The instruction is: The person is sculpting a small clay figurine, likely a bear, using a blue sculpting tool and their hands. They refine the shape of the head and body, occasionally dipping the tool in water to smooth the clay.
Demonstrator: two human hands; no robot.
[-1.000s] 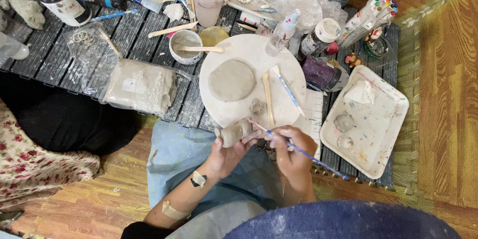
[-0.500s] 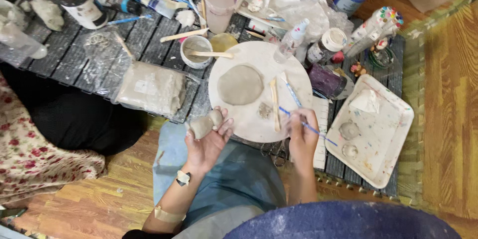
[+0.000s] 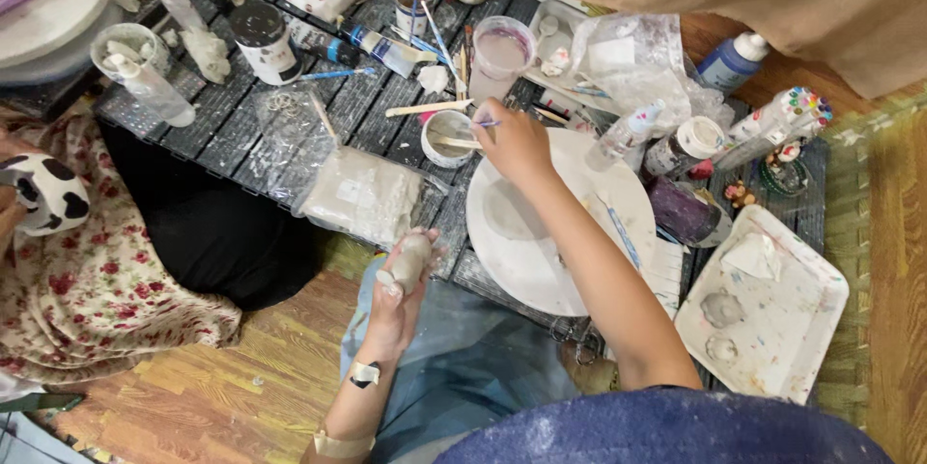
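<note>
My left hand (image 3: 398,292) holds a small grey clay piece (image 3: 413,259) up over my lap, just off the near edge of the low dark slatted table (image 3: 237,126). My right hand (image 3: 513,140) reaches across the round white board (image 3: 599,203) and grips a thin blue-handled brush (image 3: 486,123) whose tip points into a small white cup (image 3: 449,139). A flat grey clay disc (image 3: 507,213) lies on the board, partly hidden by my forearm.
A clear bag of clay (image 3: 362,194) lies left of the board. A cup of cloudy water (image 3: 500,56), paint tubes, jars and brushes crowd the table's far side. A white rectangular tray (image 3: 772,314) sits at the right. A black cushion (image 3: 208,227) and floral cloth lie at the left.
My right hand moved from the board's right side up and left to the small white cup with the brush. My left hand stayed low with the clay piece. The view shifted closer.
</note>
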